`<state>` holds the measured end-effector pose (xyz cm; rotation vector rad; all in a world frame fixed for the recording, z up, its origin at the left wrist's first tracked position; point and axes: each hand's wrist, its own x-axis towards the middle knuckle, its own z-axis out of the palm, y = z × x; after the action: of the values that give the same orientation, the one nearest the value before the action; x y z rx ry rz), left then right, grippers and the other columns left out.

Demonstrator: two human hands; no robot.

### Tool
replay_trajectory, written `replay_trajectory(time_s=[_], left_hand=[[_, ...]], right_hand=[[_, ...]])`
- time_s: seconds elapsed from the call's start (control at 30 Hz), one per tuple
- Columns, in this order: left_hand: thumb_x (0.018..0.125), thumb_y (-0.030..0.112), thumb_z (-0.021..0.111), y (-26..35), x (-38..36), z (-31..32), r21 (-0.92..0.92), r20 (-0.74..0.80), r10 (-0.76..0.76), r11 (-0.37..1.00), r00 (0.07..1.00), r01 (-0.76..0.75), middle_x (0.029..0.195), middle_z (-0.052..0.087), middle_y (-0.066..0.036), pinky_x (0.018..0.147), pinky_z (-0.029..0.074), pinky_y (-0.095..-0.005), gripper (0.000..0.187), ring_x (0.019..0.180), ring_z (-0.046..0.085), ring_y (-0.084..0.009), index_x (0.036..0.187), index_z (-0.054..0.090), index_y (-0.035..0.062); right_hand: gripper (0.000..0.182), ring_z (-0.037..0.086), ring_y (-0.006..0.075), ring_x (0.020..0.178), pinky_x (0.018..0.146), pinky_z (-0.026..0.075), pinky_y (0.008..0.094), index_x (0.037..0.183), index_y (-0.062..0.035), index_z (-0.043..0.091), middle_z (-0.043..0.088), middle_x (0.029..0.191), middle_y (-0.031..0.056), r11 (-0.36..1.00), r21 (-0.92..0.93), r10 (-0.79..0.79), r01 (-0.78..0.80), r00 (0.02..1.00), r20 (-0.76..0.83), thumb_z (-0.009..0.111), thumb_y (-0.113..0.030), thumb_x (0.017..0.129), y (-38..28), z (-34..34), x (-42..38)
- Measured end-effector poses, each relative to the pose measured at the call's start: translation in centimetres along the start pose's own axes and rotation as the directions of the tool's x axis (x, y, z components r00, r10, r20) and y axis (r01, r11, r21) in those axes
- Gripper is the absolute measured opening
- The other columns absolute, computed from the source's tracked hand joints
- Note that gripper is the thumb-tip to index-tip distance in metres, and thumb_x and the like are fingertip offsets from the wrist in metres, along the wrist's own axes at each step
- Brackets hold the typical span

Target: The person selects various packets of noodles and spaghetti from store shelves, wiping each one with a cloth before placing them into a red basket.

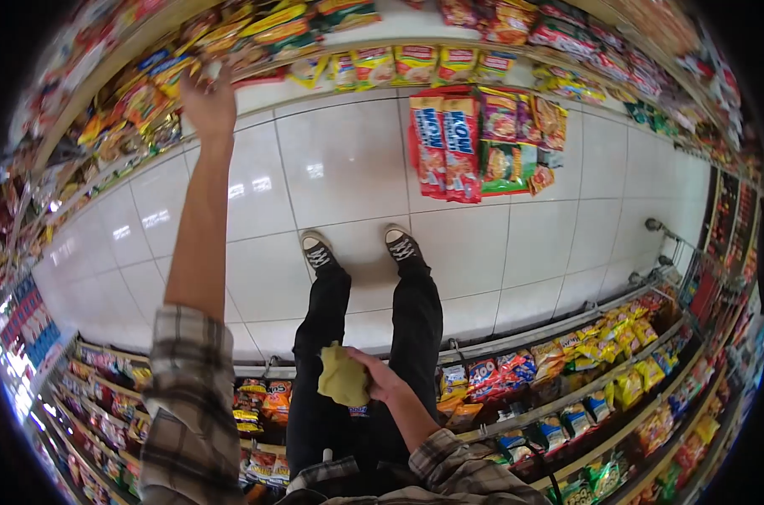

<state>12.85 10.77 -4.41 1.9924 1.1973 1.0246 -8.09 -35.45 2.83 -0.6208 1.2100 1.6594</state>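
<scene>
Crumpled yellow-green cloth (342,376) (bunched) above dark trousers.

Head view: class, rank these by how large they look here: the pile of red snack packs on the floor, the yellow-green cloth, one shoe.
1. Pile of red snack packs
2. Yellow-green cloth, in the right hand; nearer the camera, so true size is unsure
3. Shoe

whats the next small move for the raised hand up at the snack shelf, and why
Probably close the left hand on a yellow snack packet at its fingers: the arm is stretched to the shelf and touching the packets, with no clear grasp visible. The right hand is occupied by a crumpled yellow-green cloth.
</scene>
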Motion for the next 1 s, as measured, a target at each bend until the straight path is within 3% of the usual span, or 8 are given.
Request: replay_trajectory(time_s=[0.13,0.33,0.43,0.6,0.7,0.77,0.83,1.0], left_hand=[[0.084,-0.003,0.061,3.9,-11.7,-0.1,-0.083,0.326,-0.057,0.993,0.943,0.089,0.103,0.065,-0.006,0.073,0.051,-0.025,0.027,0.09,0.062,-0.0158,0.111,0.058,0.0026],[0.08,0.013,0.074,13.9,-30.7,12.2,-0.001,0.789,-0.303,0.869,0.534,0.494,0.105,0.062,-0.009,0.07,0.051,-0.0303,0.039,0.084,0.063,-0.018,0.113,0.055,0.0069],[0.077,0.017,0.077,17.5,-34.4,17.3,0.099,0.503,0.009,0.993,0.864,-0.068,0.115,0.056,-0.015,0.088,0.045,-0.0399,0.047,0.102,0.056,-0.0273,0.116,0.053,0.0083],[0.076,0.026,0.076,21.3,-35.1,20.4,0.02,0.774,0.265,0.898,0.575,-0.44,0.121,0.05,-0.009,0.095,0.034,-0.0462,0.05,0.115,0.044,-0.0296,0.119,0.054,0.0114],[0.076,0.025,0.076,21.7,-34.9,21.7,0.07,0.858,0.256,0.802,0.446,-0.593,0.123,0.05,-0.007,0.093,0.037,-0.0475,0.052,0.115,0.046,-0.0282,0.121,0.055,0.0119],[0.075,0.025,0.076,21.0,-34.8,22.5,0.103,0.883,0.206,0.792,0.421,-0.602,0.123,0.052,-0.007,0.091,0.04,-0.0471,0.053,0.114,0.048,-0.0277,0.122,0.054,0.0129],[0.074,0.025,0.077,20.4,-34.8,22.9,0.107,0.894,0.186,0.794,0.407,-0.598,0.12,0.056,-0.009,0.089,0.043,-0.047,0.057,0.11,0.051,-0.0285,0.124,0.052,0.0128],[0.07,0.025,0.08,21.6,-34.9,23.4,0.219,0.916,0.062,0.752,0.397,-0.622,0.117,0.059,-0.008,0.088,0.041,-0.0444,0.064,0.107,0.051,-0.0283,0.127,0.052,0.0128]], right_hand=[[0.042,0.058,0.023,0.114,0.095,0.049,0.0396,0.131,-0.009,0.05,0.057,0.122,0.0078,0.982,-0.125,-0.133,0.144,0.986,0.098,0.062,-0.019,0.092,-2.4,-1.2,-2.2],[0.031,0.064,0.0172,0.088,0.077,0.053,0.0317,0.111,-0.0021,0.059,0.062,0.096,0.006,0.901,0.178,-0.37,0.396,0.914,-0.163,0.066,-0.024,0.09,-5.2,-6.5,-3.7],[0.048,0.064,0.017,0.073,0.068,0.051,0.0311,0.081,-0.0014,0.066,0.066,0.084,0.0072,0.905,0.085,-0.345,0.418,0.834,-0.43,0.065,-0.049,0.086,-7.5,-10.8,-3.2],[0.023,0.058,0.0121,0.069,0.065,0.049,0.0302,0.08,0.0002,0.066,0.062,0.07,0.0034,0.511,-0.498,-0.857,0.701,0.461,-0.23,0.075,-0.021,0.081,-22.6,-16.8,-6.7],[0.089,0.063,0.0196,0.077,0.064,0.053,0.0321,0.143,-0.0109,0.032,0.056,0.117,0.0192,0.398,-0.612,-0.901,0.684,0.416,-0.121,0.084,-0.017,0.071,-34.3,-19.7,-8.7],[0.071,0.061,0.0161,0.073,0.064,0.051,0.0295,0.135,-0.0068,0.043,0.064,0.102,0.0135,0.29,-0.665,-0.954,0.688,0.262,-0.145,0.08,-0.022,0.076,-40.9,-22.4,-7.0],[0.047,0.064,0.0165,0.077,0.067,0.053,0.0292,0.115,0.0028,0.06,0.067,0.094,0.0117,0.464,-0.552,-0.883,0.693,0.311,-0.352,0.067,-0.035,0.088,-45.9,-20.8,-9.5],[0.051,0.067,0.0209,0.077,0.065,0.056,0.0333,0.11,0.0079,0.061,0.068,0.094,0.0134,0.567,-0.388,-0.808,0.727,0.397,-0.436,0.069,-0.037,0.088,-51.0,-20.8,-8.4]])
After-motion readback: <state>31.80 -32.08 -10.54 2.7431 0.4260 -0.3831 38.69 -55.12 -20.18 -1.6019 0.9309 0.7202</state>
